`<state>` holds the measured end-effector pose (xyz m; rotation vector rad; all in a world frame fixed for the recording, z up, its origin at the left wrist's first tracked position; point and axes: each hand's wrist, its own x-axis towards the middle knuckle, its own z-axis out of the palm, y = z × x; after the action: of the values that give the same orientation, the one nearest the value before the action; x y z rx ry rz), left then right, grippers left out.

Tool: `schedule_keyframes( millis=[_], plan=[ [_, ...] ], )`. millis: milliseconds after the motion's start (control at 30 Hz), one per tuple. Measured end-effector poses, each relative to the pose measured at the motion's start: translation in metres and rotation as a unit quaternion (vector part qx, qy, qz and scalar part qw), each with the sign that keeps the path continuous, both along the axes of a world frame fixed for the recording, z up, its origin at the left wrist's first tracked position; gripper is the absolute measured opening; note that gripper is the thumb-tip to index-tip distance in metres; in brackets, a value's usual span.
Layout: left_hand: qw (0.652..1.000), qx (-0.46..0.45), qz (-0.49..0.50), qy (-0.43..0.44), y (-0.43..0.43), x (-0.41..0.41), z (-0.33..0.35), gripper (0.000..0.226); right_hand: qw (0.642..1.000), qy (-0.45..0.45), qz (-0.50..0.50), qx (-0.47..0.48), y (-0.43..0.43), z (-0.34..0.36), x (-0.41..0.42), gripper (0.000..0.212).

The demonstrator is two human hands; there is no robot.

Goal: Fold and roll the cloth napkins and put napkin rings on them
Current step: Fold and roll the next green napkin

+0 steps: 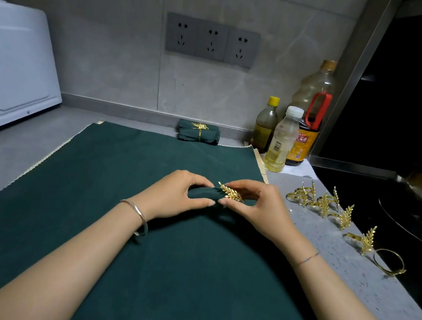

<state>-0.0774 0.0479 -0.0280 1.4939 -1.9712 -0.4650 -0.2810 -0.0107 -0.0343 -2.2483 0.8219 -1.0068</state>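
Note:
A rolled dark green napkin [203,193] lies across the middle of a large green cloth [103,196]. My left hand [178,196] grips the roll's left part. My right hand [254,206] pinches a gold leaf-shaped napkin ring [231,192] that sits around the roll near its right end. The roll's right end is hidden under my right hand. A finished green napkin roll with a gold ring [199,132] lies at the back by the wall.
Several loose gold leaf rings [324,203] lie on the grey counter to the right, one plain-looking ring [389,262] nearest me. Three bottles [282,141] stand at the back right beside a black hob [406,204]. A white appliance [15,63] fills the left.

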Motion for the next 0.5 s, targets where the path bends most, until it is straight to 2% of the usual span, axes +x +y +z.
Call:
schedule_keyframes(
  millis=[100, 267, 400, 500],
  plan=[
    [0.997, 0.04, -0.036, 0.048, 0.003, 0.0, 0.003, 0.017, 1.0, -0.009, 0.007, 0.007, 0.004, 0.003, -0.002, 0.027],
    [0.996, 0.056, -0.047, 0.056, 0.004, 0.003, 0.003, 0.016, 0.989, -0.103, 0.019, 0.105, 0.01, -0.004, 0.003, 0.02],
    [0.997, 0.06, -0.041, 0.032, 0.004, 0.006, 0.003, 0.02, 0.993, -0.07, 0.019, 0.089, 0.011, -0.007, 0.004, 0.019],
    [0.994, 0.076, -0.047, 0.066, 0.004, 0.006, 0.004, 0.017, 0.99, -0.095, 0.018, 0.105, 0.013, -0.005, 0.005, 0.02]
  ],
)
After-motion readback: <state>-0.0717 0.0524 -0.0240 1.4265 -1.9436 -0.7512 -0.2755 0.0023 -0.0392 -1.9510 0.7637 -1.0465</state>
